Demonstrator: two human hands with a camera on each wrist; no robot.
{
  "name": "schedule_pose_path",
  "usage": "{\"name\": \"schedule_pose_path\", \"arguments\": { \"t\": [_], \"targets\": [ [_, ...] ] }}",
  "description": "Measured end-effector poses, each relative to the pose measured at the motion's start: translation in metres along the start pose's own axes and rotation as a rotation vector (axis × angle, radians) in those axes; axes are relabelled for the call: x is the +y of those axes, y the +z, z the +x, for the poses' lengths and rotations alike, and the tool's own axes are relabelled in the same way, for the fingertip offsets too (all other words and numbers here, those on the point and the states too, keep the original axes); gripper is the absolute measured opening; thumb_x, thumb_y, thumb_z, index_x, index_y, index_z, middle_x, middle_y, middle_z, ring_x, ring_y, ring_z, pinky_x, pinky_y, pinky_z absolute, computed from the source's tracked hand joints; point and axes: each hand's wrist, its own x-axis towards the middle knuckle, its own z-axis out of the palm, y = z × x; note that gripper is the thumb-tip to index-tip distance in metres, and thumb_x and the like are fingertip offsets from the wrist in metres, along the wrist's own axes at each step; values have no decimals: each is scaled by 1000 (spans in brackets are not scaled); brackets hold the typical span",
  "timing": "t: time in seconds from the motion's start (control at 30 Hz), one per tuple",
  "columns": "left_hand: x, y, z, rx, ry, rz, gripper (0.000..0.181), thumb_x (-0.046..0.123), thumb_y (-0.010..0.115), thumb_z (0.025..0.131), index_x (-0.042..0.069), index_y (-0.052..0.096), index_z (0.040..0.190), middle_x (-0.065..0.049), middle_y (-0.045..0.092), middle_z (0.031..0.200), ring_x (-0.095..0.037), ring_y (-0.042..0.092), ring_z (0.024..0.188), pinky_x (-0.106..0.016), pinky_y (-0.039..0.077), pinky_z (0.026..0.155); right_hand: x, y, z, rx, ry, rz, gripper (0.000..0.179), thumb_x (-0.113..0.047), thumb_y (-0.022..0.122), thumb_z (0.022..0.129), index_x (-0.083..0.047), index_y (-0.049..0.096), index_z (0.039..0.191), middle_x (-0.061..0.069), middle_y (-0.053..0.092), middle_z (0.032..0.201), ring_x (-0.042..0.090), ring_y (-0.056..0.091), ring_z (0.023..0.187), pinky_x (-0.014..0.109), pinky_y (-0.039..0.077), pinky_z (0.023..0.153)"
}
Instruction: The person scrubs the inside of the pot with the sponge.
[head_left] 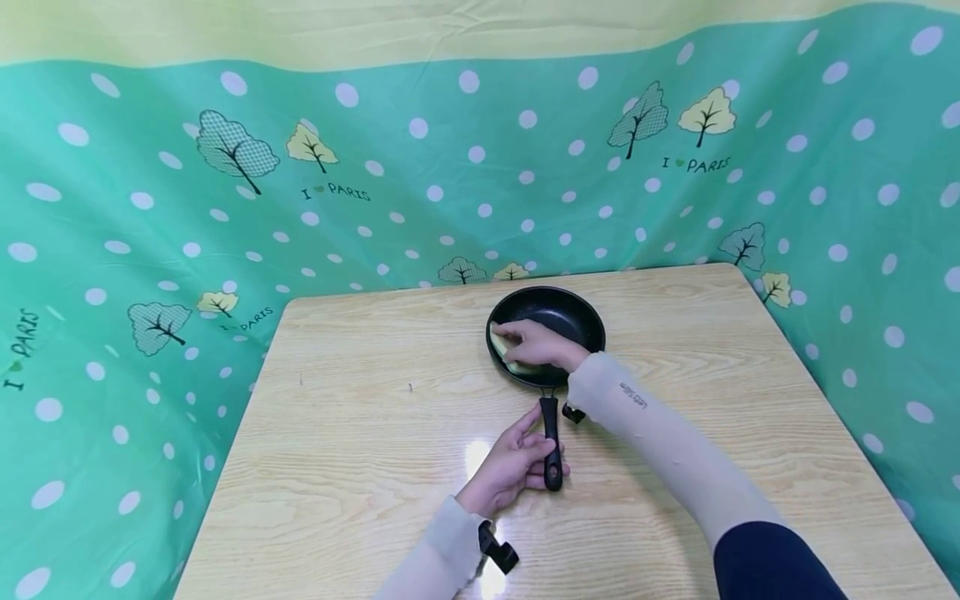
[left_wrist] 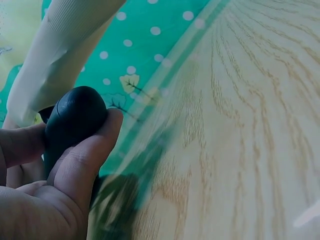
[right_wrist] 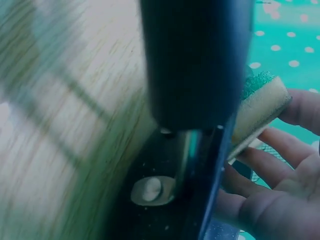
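Note:
A black frying pan (head_left: pixel 573 321) sits toward the back of the table, its handle (head_left: pixel 551 433) pointing at me. My left hand (head_left: pixel 506 467) grips that handle near its end, thumb on top. In the left wrist view the handle's rounded tip (left_wrist: pixel 75 117) shows between thumb and fingers. Inside the pan, my right hand (head_left: pixel 542 344) holds a sponge (head_left: pixel 498 342) against the left inner wall. The right wrist view shows the sponge (right_wrist: pixel 262 110) as pale with a green scouring layer, my fingers (right_wrist: pixel 280 150) along its pale side. The hand covers part of the sponge in the head view.
The pan stands on a light wood-grain table (head_left: pixel 360 442). A green curtain (head_left: pixel 397 167) with pale dots and printed trees hangs behind and on both sides. My right forearm (head_left: pixel 667 442) crosses over the table's right half. Small black wrist mounts (head_left: pixel 497 547) are on both wrists.

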Motion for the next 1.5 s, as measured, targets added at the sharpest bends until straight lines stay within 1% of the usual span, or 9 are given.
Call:
{"name": "schedule_pose_path", "arguments": {
  "t": [0.17,0.27,0.4,0.47,0.67,0.83,0.93,1.2,1.5],
  "targets": [
    [1,1,0,12,4,7,76,3,60,106,19,22,170,-23,67,125,-28,77,90,-44,66,75,1,0,7,28,-6,-44,69,-15,70,102,-10,38,163,6,33,170,29,44,145,44,39,119],
    [0,1,1,16,1,8,76,3,60,106,19,22,170,-23,67,125,-28,77,90,-43,66,74,3,0,11,60,-15,-93,70,-17,69,103,-7,37,163,9,32,170,32,53,135,43,41,117],
    [-1,2,1,15,7,7,77,3,61,105,18,22,170,-22,68,123,-29,78,90,-43,66,74,4,1,16,101,-21,-198,71,-17,70,103,-4,35,163,17,28,171,36,39,151,44,34,124],
    [-1,2,1,17,9,4,77,3,61,105,18,23,170,-22,68,123,-28,78,90,-42,66,73,4,2,17,113,-18,-253,73,-16,71,102,-4,34,163,20,25,171,36,25,157,45,29,127],
    [-3,2,1,20,12,3,77,3,61,105,18,23,170,-21,69,122,-29,78,91,-42,66,73,7,6,23,128,-2,-395,71,-11,69,103,-2,33,163,23,20,171,40,21,158,51,21,129],
    [-3,1,2,11,22,1,77,4,62,105,17,22,170,-20,70,120,-29,78,91,-41,66,73,10,8,23,173,7,-556,69,-8,69,102,-3,37,162,22,23,171,48,24,155,64,35,120],
    [-2,1,2,8,21,-1,77,4,62,105,18,22,170,-18,70,120,-28,78,91,-40,66,72,12,8,23,193,11,-646,66,-6,65,103,-5,38,163,19,26,171,46,26,155,71,42,110],
    [0,1,2,18,20,-15,77,2,60,105,20,23,170,-9,72,109,-26,78,88,-43,66,77,19,3,21,193,39,-854,54,0,47,109,-11,42,162,11,27,172,38,22,158,69,36,117],
    [0,2,2,24,19,-17,77,2,60,105,20,22,170,-14,71,113,-25,78,86,-42,66,75,30,-1,19,161,62,-1106,54,-1,50,108,-15,47,160,7,28,173,36,21,159,69,35,115]
  ]
}}
